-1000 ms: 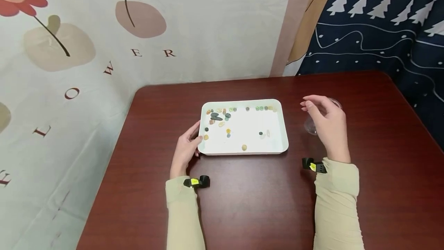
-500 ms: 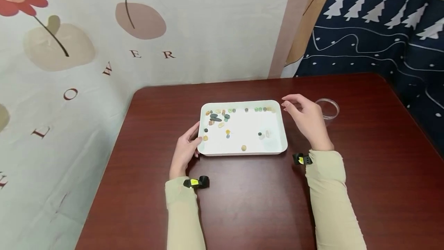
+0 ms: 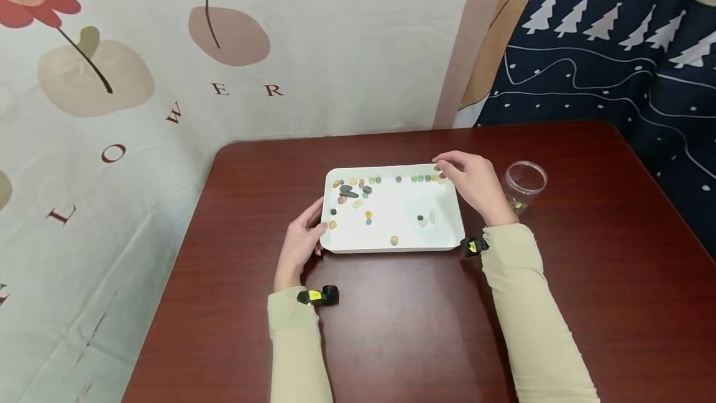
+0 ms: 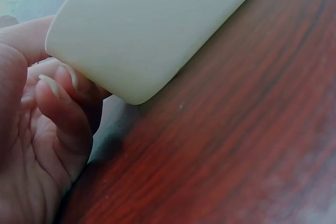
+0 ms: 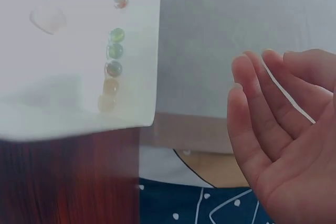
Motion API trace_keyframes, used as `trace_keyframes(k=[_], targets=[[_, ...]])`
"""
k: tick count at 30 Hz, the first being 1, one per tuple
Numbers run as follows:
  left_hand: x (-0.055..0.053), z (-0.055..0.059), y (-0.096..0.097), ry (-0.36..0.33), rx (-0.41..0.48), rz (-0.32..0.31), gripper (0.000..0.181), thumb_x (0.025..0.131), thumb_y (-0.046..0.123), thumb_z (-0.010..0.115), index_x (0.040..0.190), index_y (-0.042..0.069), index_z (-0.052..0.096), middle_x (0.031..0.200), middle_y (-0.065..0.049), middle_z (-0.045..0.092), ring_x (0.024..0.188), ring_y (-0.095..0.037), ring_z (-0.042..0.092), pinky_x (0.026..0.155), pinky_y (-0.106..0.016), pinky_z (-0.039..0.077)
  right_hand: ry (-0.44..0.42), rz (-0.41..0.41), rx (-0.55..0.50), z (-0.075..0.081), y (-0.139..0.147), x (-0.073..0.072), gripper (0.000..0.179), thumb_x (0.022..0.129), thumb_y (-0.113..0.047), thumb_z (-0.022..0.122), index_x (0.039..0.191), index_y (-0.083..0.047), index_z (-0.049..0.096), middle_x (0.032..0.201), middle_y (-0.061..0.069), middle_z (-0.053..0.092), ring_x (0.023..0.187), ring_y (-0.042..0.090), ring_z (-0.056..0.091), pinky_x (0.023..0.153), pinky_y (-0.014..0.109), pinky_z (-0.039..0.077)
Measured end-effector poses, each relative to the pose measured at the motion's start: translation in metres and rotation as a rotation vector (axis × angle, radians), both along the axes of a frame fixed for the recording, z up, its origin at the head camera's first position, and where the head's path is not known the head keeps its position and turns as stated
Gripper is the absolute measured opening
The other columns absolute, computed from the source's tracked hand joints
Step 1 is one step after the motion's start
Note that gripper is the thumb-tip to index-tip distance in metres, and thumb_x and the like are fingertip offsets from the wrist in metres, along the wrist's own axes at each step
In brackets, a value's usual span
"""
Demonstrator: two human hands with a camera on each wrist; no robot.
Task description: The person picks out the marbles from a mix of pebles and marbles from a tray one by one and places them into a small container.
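My left hand (image 3: 299,244) grips the left edge of a white rectangular tray (image 3: 360,238), thumb at the rim. In the left wrist view its other fingers (image 4: 63,114) curl beside and below the tray's corner. My right hand (image 3: 475,186) is over the tray's far right corner, fingers softly bent, with nothing visible between them. Near it, glass marbles (image 3: 421,177) line the tray's far side; the right wrist view shows green, grey and yellowish marbles (image 5: 114,51). Dark flat stones (image 3: 347,189) and small coloured pebbles (image 3: 368,213) lie scattered at the left.
A clear jar (image 3: 524,180) with a few yellowish pieces at its bottom stands right of the tray, beside my right wrist. The reddish-brown table (image 3: 391,316) extends around the tray. Printed cloth (image 3: 358,48) hangs behind the table's far edge.
My right hand has moved left from in front of the jar to the tray's far right corner, leaving the jar in view. My left hand stays on the tray.
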State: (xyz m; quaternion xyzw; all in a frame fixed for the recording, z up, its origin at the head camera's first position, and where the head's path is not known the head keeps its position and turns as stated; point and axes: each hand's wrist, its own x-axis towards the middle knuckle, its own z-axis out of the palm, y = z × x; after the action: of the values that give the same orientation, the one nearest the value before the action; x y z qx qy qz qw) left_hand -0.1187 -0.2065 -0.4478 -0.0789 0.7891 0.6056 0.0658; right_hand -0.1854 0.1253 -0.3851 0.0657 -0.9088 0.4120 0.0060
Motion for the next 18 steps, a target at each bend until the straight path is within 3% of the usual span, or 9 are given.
trace_keyframes(k=[7, 14, 18], targets=[[-0.001, -0.002, -0.001, -0.004, 0.014, -0.004, 0.053, 0.087, 0.011, 0.056, 0.137, 0.024, 0.044, 0.136, -0.005, 0.049, 0.040, -0.014, 0.045, 0.039, -0.031, 0.044, -0.032, 0.026, 0.005, 0.001, -0.010, -0.011, 0.031, 0.094, -0.029, 0.050, 0.120, -0.016, 0.061, 0.102, 0.009, 0.068, 0.094, 0.024, 0.062, 0.083, 0.043, 0.048], [-0.008, -0.025, -0.008, -0.007, 0.023, 0.008, 0.052, 0.088, 0.014, 0.057, 0.135, 0.033, 0.046, 0.135, 0.002, 0.050, 0.041, -0.015, 0.046, 0.038, -0.032, 0.045, -0.118, 0.035, 0.067, -0.003, -0.020, -0.026, 0.032, 0.093, -0.026, 0.052, 0.122, -0.015, 0.058, 0.104, 0.010, 0.066, 0.094, 0.023, 0.060, 0.084, 0.042, 0.048], [-0.008, -0.027, -0.009, 0.019, 0.012, 0.014, 0.051, 0.086, 0.015, 0.057, 0.133, 0.035, 0.047, 0.133, 0.004, 0.052, 0.041, -0.016, 0.046, 0.038, -0.032, 0.045, -0.176, 0.036, 0.101, -0.010, -0.023, -0.032, 0.031, 0.093, -0.024, 0.051, 0.121, -0.012, 0.056, 0.102, 0.010, 0.065, 0.093, 0.024, 0.057, 0.084, 0.041, 0.048]])
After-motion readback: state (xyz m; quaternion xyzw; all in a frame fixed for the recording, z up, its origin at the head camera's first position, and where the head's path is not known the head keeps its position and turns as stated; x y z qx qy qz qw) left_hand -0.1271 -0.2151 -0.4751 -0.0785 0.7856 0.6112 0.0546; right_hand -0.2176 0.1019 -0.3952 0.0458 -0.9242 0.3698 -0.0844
